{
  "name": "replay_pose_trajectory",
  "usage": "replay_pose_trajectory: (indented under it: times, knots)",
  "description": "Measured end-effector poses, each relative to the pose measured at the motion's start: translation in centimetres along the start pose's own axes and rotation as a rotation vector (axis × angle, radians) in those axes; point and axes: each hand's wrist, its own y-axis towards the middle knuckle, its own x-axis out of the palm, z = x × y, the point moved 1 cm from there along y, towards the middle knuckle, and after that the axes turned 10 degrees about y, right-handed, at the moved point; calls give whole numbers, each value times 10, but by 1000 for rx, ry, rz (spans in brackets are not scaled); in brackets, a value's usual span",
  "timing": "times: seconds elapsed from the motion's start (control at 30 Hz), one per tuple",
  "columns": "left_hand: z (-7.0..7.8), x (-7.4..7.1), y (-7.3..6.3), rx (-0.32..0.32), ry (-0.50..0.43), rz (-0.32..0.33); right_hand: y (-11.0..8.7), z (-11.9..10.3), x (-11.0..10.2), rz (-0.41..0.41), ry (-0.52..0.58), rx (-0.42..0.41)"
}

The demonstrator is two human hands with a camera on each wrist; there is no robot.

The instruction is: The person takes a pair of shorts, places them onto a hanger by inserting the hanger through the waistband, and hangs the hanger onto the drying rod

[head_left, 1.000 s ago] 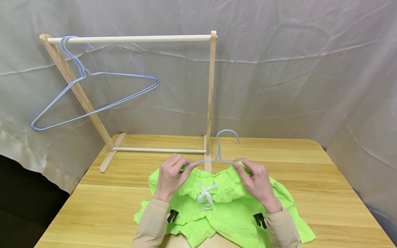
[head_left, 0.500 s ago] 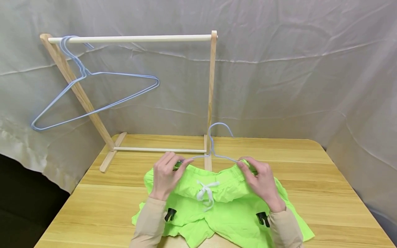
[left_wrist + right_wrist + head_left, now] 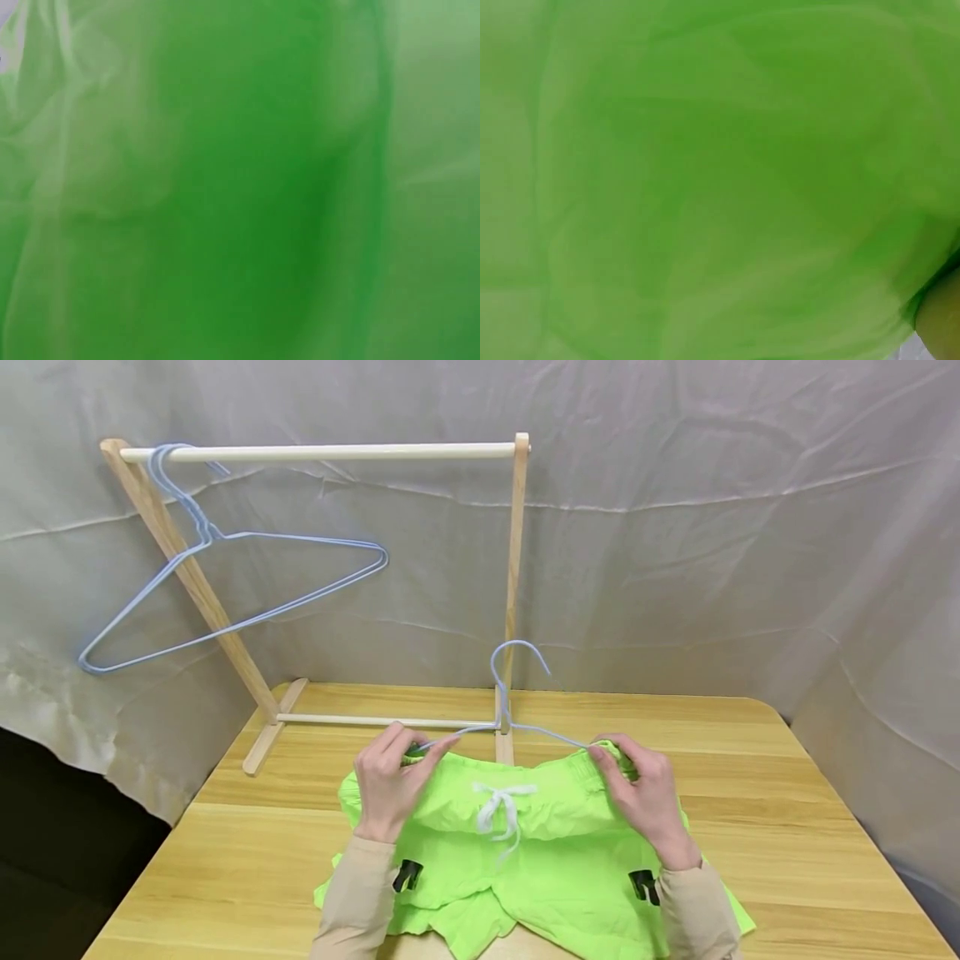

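Note:
Neon green shorts [image 3: 555,877] with a white drawstring bow [image 3: 501,806] lie spread in front of me, waistband toward the rack. A blue wire hanger [image 3: 501,693] stands up out of the waistband, its hook pointing right. At the waistband's left side my left hand [image 3: 390,781] pinches the hanger's arm and the fabric between thumb and fingers. My right hand [image 3: 637,789] grips the waistband with the hanger's other arm on the right side. The hanger's lower part is hidden inside the shorts. Green cloth [image 3: 240,180] fills the left wrist view, and green fabric [image 3: 705,180] nearly fills the right.
A wooden rack [image 3: 516,560] with a white top rail [image 3: 337,452] stands at the table's back left. Several blue hangers [image 3: 202,531] hang at the rail's left end. Grey curtain cloth [image 3: 675,568] surrounds the wooden table [image 3: 787,827].
The hanger's hook has shifted left and up toward the rack's right post. My hands have moved apart, spreading the waistband wider, and the bow's ends hang looser.

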Motion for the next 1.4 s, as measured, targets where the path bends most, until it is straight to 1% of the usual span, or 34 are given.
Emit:
replay_pose_trajectory:
  times: [0.17,0.33,0.53,0.67,0.8,1.03,1.17,1.3,1.4]
  knots:
    - [-3,-3,2,-22,32,9,-1,3,-2,8,-2,6]
    - [-3,-4,3,-45,101,57,0,2,-4,12,0,8]
    - [-1,-4,2,-117,165,78,1,0,-4,24,-1,0]
    - [0,-5,2,-175,185,71,1,0,-3,29,1,3]
    - [0,-6,2,-224,200,36,1,0,-3,25,8,9]
    - [1,-7,1,-265,238,25,1,-2,-1,27,-4,18]
    - [1,-7,2,-287,243,21,1,-3,-1,35,-21,19]
    - [2,-7,3,-295,253,25,2,-3,-1,38,-24,17]
    - [1,-6,6,-289,253,26,4,-3,-2,40,-19,22]
